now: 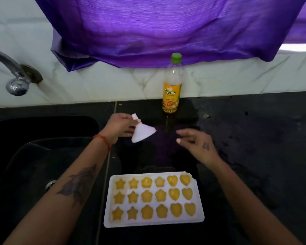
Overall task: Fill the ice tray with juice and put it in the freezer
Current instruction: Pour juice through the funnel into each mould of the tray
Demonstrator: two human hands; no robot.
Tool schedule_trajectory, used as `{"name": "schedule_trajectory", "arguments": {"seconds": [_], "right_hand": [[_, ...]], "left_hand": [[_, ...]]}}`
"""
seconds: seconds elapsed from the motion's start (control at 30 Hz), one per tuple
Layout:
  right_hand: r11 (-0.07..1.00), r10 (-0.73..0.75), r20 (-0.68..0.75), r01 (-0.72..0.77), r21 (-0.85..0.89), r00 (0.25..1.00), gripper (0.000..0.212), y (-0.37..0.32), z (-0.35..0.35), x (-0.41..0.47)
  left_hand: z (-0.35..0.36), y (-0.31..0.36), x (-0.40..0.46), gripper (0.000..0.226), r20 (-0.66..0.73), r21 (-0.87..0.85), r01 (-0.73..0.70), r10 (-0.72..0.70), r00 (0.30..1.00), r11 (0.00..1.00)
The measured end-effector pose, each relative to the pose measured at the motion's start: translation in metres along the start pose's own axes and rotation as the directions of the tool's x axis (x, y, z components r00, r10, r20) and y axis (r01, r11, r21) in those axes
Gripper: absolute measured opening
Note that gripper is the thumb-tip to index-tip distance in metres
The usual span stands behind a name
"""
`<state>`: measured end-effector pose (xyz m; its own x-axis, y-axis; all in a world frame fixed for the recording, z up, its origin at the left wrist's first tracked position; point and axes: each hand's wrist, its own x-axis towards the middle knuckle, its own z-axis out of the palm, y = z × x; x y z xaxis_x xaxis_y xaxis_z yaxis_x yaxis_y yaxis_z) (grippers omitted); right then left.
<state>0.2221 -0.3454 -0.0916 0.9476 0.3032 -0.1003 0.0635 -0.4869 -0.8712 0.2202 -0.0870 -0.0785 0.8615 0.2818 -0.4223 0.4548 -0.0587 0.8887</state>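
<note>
Both forearms reach forward from the lower corners of the view, bare to the elbow. The left forearm carries a dark tattoo along its top and an orange thread band at the wrist. The left hand [117, 125] is turned with its back toward the camera, fingers curled around the narrow stem of a white funnel [142, 132], which it holds tilted above the desk [245, 138]. The right hand [195, 143] hovers apart from the left, palm down, fingers loosely extended and pointing left, holding nothing; a small tattoo marks its back.
</note>
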Motion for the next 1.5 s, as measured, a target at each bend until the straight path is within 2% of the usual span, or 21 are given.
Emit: {"name": "schedule_trajectory", "arguments": {"seconds": [0.17, 0.37, 0.63, 0.77, 0.9, 1.0, 1.27, 1.4, 1.5], "right_hand": [[0.957, -0.052, 0.08, 0.072, -0.283, 0.995, 0.021, 0.032, 0.012, -0.056], [0.927, -0.066, 0.043, 0.078, -0.366, 0.997, 0.026, 0.048, 0.022, -0.077], [0.937, -0.078, 0.044, 0.089, -0.338, 0.996, 0.026, 0.048, 0.024, -0.073], [0.939, -0.053, 0.049, 0.067, -0.337, 0.997, 0.027, 0.049, 0.024, -0.073], [0.937, -0.039, 0.031, 0.047, -0.345, 0.999, 0.026, 0.049, 0.025, -0.073], [0.933, -0.044, 0.038, 0.055, -0.356, 0.998, 0.027, 0.048, 0.024, -0.073], [0.894, -0.033, 0.141, 0.092, -0.439, 0.989, 0.031, 0.043, 0.018, -0.068], [0.85, -0.086, 0.279, 0.217, -0.481, 0.956, 0.034, 0.031, 0.012, -0.065], [0.804, -0.219, 0.337, 0.365, -0.469, 0.916, 0.039, 0.013, 0.015, -0.065]], "left_hand": [[0.006, 0.009, 0.02, 0.016, -0.144, 0.104, -0.24, 0.253, 0.957, 0.965], [0.015, 0.007, 0.064, 0.019, -0.244, 0.314, -0.298, 0.38, 0.892, 0.901], [0.022, 0.01, 0.1, 0.021, -0.317, 0.472, -0.303, 0.48, 0.818, 0.828], [0.023, 0.006, 0.104, 0.026, -0.324, 0.515, -0.246, 0.452, 0.831, 0.821], [0.017, 0.002, 0.1, 0.042, -0.199, 0.544, -0.247, 0.409, 0.891, 0.802], [0.01, -0.008, 0.083, 0.051, -0.225, 0.508, -0.24, 0.396, 0.89, 0.827], [-0.018, -0.062, -0.017, 0.045, -0.391, 0.399, -0.223, 0.385, 0.836, 0.889], [-0.036, -0.092, -0.098, 0.046, -0.5, 0.448, -0.147, 0.383, 0.776, 0.882], [-0.046, -0.121, -0.171, 0.046, -0.605, 0.526, -0.02, 0.39, 0.694, 0.85]]}}
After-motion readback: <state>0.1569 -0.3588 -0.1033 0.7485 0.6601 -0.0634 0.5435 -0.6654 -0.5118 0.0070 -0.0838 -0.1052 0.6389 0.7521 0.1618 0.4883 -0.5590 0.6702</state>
